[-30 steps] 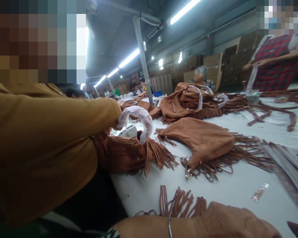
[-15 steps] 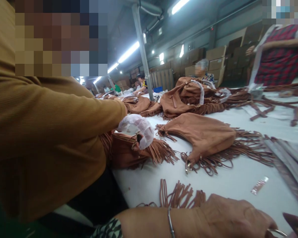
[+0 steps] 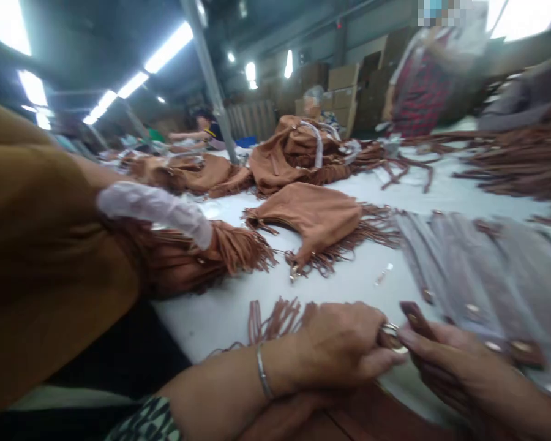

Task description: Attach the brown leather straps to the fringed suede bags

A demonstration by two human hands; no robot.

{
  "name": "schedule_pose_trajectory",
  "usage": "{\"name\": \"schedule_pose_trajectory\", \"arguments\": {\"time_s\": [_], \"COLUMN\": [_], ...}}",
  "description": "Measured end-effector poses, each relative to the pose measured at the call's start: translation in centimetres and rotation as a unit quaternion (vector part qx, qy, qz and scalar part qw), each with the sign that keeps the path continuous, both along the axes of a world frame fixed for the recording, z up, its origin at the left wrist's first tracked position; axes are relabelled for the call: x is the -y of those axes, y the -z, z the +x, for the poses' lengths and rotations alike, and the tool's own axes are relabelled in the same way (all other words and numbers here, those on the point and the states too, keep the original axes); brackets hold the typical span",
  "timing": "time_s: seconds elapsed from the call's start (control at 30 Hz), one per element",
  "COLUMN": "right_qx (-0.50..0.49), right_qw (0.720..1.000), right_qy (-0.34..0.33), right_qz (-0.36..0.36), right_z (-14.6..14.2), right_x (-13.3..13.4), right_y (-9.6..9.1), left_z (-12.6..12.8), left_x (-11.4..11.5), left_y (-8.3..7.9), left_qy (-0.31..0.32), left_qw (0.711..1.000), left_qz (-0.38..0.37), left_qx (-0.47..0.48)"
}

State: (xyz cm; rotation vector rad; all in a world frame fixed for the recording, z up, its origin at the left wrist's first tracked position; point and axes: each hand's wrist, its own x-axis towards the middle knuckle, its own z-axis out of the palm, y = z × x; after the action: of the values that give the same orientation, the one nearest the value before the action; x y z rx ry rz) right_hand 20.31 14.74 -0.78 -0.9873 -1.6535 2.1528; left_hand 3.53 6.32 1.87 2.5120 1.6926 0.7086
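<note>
Near the front of the white table (image 3: 229, 306), my left hand (image 3: 344, 343), with a bangle at the wrist, is closed on a shiny metal ring (image 3: 397, 346). My right hand (image 3: 468, 361) pinches the end of a dark brown leather strap (image 3: 416, 318), right beside the ring. Whether the strap passes through the ring I cannot tell. Below my left forearm lies a brown suede bag (image 3: 298, 422), partly hidden by the arm. Brown fringe (image 3: 275, 318) shows just behind that forearm.
A fringed bag (image 3: 321, 211) lies mid-table, with a small packet (image 3: 384, 274) nearby. Wrapped straps (image 3: 468, 263) are at right. A co-worker's mustard sleeve (image 3: 41, 202) fills the left, beside a bag (image 3: 174, 263) with a wrapped handle. More bags (image 3: 275, 156) are piled behind.
The view has swung to the right, so table items appear farther left. My right hand with the strap end has come into view, and my left hand now shows fully.
</note>
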Motion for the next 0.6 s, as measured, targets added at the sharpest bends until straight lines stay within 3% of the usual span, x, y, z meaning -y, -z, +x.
{"name": "schedule_pose_trajectory", "arguments": {"time_s": [0.07,0.2,0.37,0.6], "right_qx": [-0.01,-0.038,-0.049,-0.044], "right_qw": [0.999,0.996,0.996,0.999], "right_qy": [0.028,0.058,0.056,-0.003], "right_qz": [-0.042,-0.052,-0.055,-0.022], "right_z": [0.3,-0.1,0.0,0.3], "right_x": [1.0,1.5,1.6,1.4], "right_y": [-0.9,-2.1,-2.2,-2.5], "left_z": [0.0,-0.2,-0.1,-0.6], "left_x": [0.3,0.2,0.3,0.1], "left_y": [0.1,0.6,0.7,0.9], "left_qy": [-0.008,-0.026,0.015,0.073], "left_qw": [0.999,0.996,1.0,0.991], "left_qz": [-0.025,-0.053,0.0,0.07], "left_qx": [0.046,0.067,-0.006,-0.084]}}
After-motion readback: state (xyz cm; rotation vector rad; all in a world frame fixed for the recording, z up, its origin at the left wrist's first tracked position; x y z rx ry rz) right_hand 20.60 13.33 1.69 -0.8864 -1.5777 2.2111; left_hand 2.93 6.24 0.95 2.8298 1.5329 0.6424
